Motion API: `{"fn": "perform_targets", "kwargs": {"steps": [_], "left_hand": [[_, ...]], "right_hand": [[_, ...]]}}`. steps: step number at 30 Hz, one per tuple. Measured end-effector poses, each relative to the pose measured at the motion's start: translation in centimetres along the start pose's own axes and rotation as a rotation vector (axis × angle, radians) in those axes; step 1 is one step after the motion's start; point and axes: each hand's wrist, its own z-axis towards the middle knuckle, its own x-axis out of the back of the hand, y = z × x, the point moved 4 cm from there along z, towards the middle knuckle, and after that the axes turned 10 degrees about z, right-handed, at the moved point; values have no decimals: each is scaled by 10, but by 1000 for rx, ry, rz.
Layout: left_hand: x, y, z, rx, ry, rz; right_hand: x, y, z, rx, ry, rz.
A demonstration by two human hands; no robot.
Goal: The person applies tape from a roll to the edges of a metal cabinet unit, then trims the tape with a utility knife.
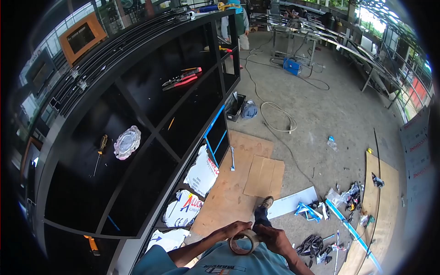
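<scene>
A roll of tape [253, 238] is held in front of my shirt at the bottom of the head view, its open core facing up toward me. My left hand [237, 228] is closed on the roll's upper left edge. Curled fingers of my right hand [274, 236] grip at its right side; the fingertips are partly hidden. To my left stands a large black framed unit [151, 133] with compartments. On it lie red-handled pliers [183, 80], a screwdriver [101, 145], a crumpled pale wrapper [127, 142] and a pencil [171, 123].
A yellow-orange cutter [93, 246] lies low on the unit. Cardboard [265, 176] and brown board [224, 183] cover the floor ahead. Scraps [311, 245] and long strips [350, 229] lie right. Cables [279, 107] run toward a blue machine [292, 66]. Another person [240, 27] stands behind the unit.
</scene>
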Motion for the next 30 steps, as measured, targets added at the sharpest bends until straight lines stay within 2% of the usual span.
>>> {"fn": "perform_targets", "kwargs": {"steps": [1,3,5,6,8,9,11,13,15,18,23,27,29,30], "left_hand": [[13,16,19,-7,-13,23],[36,57,54,-56,-31,54],[59,104,88,74,-43,50],[66,120,103,80,-25,28],[75,159,128,-287,91,195],[83,149,148,-125,4,49],[97,147,169,-87,110,-35],[109,161,185,-91,203,-89],[117,166,200,-69,254,-136],[144,175,235,84,155,-151],[201,237,279,-37,173,63],[260,268,332,-143,218,17],[290,285,352,-50,127,-20],[303,304,353,-89,142,1]], "right_hand": [[18,5,22,2,-23,31],[61,29,67,-167,-152,260],[110,30,115,-195,-180,329],[128,15,140,-135,-224,269],[156,9,172,-95,-315,201],[168,19,181,-107,-314,256],[188,29,197,-113,-358,304],[210,29,216,-30,-340,343],[224,30,239,-47,-366,280],[248,49,267,-167,-297,240],[291,48,333,-117,-177,139],[328,49,401,-47,-78,19],[340,53,430,-41,-53,105],[347,47,445,-30,-22,75]]}}
